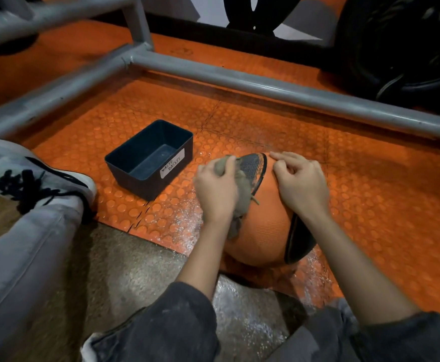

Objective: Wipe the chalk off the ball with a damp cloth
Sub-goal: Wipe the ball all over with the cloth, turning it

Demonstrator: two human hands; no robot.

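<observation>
An orange ball (263, 226) with black panels lies on the orange studded floor mat, low in the middle of the head view. White chalk dust speckles its far black panel (253, 164). My left hand (215, 190) grips a grey-brown cloth (242, 197) and holds it against the ball's left side; the cloth's tail hangs down over the ball. My right hand (301, 182) rests on top of the ball's right side, fingers loosely curled, holding nothing.
A dark bin (149, 159) labelled "waste basket" stands left of the ball. Grey metal rails (266, 86) frame the mat behind. My left leg and white shoe (38, 171) lie at the left. White residue (185, 226) glistens on the mat near the ball. A black tyre (401, 48) is far right.
</observation>
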